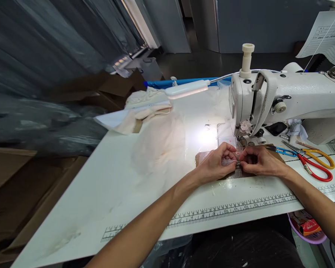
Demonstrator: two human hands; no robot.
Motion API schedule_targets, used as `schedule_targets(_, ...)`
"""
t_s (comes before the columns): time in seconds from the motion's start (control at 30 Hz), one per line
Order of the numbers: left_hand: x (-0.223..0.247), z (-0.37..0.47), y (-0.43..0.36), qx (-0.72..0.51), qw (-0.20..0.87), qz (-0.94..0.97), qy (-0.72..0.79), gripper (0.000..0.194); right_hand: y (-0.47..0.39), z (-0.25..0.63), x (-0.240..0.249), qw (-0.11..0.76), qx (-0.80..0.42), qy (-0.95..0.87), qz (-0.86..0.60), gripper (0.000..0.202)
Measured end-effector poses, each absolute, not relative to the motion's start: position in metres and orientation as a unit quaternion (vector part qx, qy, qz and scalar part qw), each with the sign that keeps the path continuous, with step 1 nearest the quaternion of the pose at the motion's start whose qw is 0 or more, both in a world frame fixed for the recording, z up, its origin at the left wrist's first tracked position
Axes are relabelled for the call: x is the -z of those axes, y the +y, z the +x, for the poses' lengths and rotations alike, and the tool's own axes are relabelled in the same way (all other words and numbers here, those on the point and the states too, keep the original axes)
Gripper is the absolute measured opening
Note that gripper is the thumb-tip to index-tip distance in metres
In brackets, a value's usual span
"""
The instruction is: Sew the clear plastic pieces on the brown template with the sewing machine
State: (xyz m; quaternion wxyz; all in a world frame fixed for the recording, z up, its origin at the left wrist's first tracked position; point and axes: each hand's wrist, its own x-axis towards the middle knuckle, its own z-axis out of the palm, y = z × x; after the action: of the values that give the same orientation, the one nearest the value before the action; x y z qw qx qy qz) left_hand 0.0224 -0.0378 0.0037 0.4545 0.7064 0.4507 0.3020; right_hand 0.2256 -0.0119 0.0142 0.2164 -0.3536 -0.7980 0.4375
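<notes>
At the front of the sewing machine (296,89), low over the tabletop (100,201), a thin pale strip (230,160) lies right at the fingertips, between the two hands. The left hand (215,163) has its grip pinched on the strip, thumb toward curled fingers; the right hand (261,160) pinches it where the fingertips nearly meet. Just beyond the right hand lie blue snips (284,151) and red-handled scissors (305,160).
</notes>
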Motion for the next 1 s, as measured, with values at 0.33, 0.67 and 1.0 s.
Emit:
schedule_targets(0.33,0.0,0.024,-0.036,-0.312,0.468,0.699,0.442,0.03,-0.017,0.219,-0.011,0.234,-0.371,-0.818,-0.373,0.006)
schedule_targets(0.67,0.001,0.026,-0.038,-0.292,0.472,0.716,0.423,0.027,-0.014,0.209,-0.004,0.275,-0.305,-0.774,-0.483,0.012)
schedule_targets(1.0,0.002,0.023,-0.034,-0.318,0.483,0.695,0.427,0.028,-0.012,0.229,-0.013,0.218,-0.466,-0.763,-0.392,0.018)
